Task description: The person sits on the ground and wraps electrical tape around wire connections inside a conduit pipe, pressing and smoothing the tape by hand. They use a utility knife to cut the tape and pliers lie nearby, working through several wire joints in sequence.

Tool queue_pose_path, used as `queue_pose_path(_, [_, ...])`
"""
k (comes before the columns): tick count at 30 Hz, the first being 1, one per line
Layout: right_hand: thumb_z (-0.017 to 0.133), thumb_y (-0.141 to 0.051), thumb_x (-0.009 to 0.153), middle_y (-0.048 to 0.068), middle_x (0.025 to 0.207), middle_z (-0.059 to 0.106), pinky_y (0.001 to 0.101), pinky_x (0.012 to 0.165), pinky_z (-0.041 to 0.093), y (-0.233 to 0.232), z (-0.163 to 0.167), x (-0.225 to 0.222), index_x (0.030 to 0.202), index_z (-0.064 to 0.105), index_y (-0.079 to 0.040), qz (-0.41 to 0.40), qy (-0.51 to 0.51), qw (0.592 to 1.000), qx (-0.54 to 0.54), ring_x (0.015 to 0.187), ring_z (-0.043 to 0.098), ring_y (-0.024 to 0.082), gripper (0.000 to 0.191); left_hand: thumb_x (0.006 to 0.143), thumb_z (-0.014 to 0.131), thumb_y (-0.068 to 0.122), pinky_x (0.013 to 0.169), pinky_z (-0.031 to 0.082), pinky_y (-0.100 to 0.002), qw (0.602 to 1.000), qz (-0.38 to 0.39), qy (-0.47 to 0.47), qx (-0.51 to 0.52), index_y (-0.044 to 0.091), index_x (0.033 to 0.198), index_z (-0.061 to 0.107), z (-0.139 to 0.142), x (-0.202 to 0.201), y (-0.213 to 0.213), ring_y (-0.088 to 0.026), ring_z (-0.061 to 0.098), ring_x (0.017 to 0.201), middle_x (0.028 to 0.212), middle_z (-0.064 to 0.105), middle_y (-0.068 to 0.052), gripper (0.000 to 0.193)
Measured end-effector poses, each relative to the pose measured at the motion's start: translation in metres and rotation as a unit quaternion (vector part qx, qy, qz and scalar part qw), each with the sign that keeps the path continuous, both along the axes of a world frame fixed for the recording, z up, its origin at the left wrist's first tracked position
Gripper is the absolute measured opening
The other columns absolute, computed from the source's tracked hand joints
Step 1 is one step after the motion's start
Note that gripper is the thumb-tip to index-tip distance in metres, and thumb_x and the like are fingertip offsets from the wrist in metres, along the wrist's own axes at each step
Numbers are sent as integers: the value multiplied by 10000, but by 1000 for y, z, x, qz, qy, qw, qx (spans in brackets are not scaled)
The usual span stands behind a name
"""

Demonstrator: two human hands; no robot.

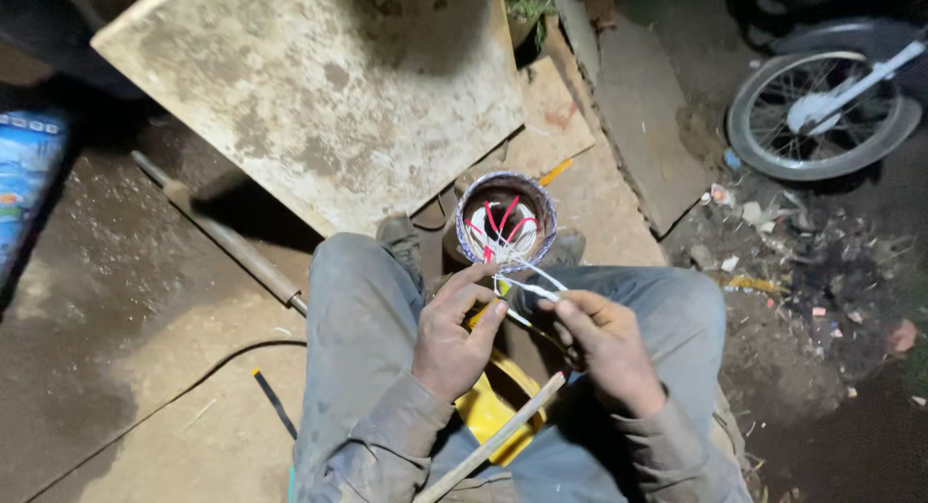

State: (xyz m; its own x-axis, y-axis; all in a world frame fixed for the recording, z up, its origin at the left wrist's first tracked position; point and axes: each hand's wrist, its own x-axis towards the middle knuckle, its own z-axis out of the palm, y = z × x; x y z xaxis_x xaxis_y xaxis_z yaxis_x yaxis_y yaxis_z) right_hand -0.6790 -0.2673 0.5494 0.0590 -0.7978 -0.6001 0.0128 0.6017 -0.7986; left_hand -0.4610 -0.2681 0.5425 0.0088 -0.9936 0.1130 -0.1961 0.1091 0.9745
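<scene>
Nearest, across the lap: thin wooden stick (498, 433), pale and straight, slanting from lower left up to the right over a yellow plastic object (495, 406) between the knees. Dusty grey trousers (353, 339), cloth creased and soiled. Above these, left hand (452, 337) with fingers curled together, thumb and forefinger pinched on a thin white wire (510, 313). Right hand (607, 346) likewise closed, fingertips nipping another white wire (537, 289). Both wires long and slender, long axis running from the hands up and leftward into a round motor stator (506, 221), ring-shaped, pale rim, dark hollow crossed by red and white leads, opening facing up, standing on the ground just past the knees. Beyond: flat, stained stone slab (319, 87), a long rusty metal rod (227, 237) on packed earth, a black cable (174, 397), and a spoked wheel (822, 112) toward the far right.
</scene>
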Motion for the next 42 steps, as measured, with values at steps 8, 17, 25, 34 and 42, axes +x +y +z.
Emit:
queue_pose_path(8, [567, -204, 1020, -50, 645, 477, 217, 437, 301, -8, 3, -7, 1008, 695, -16, -40, -152, 977, 143, 484, 344, 42, 227, 875, 739, 57, 1039, 523, -424, 998, 40, -46, -35, 11, 971, 692, 2, -2, -3, -380, 668, 1193, 1236, 685, -203, 116])
queue_pose_path(17, [704, -113, 934, 76, 979, 774, 293, 742, 574, 7, 47, 58, 1115, 741, -34, 181, 290, 902, -264, 842, 765, 143, 201, 884, 723, 54, 938, 562, -414, 995, 60, -45, 59, 10, 944, 720, -15, 19, 20, -311, 720, 1048, 1177, 729, -162, 75])
queue_pose_path(25, [713, -50, 862, 123, 888, 738, 337, 695, 571, 14, 60, 93, 1012, 748, -50, 169, 386, 870, -257, 782, 742, 279, 154, 988, 604, 172, 854, 589, -416, 720, 108, 531, 432, -6, 989, 621, -66, 39, 16, -266, 722, 899, 1080, 727, -200, 179])
queue_pose_path(34, [662, -149, 926, 183, 883, 723, 375, 679, 555, 11, 35, 80, 1060, 730, -51, 169, 391, 892, -151, 767, 725, 341, 179, 1007, 582, 167, 886, 585, -442, 697, 96, 602, 377, 31, 1013, 587, -62, 35, 8, -289, 715, 992, 1118, 704, -202, 136])
queue_pose_path(42, [597, -172, 970, 138, 867, 636, 318, 726, 493, -10, 11, 59, 1040, 686, -14, 232, 185, 954, -42, 819, 630, 265, 194, 1066, 560, 171, 877, 572, -376, 715, 71, 598, 356, 25, 1029, 582, -56, 27, 3, -276, 714, 1063, 1115, 652, -161, 153])
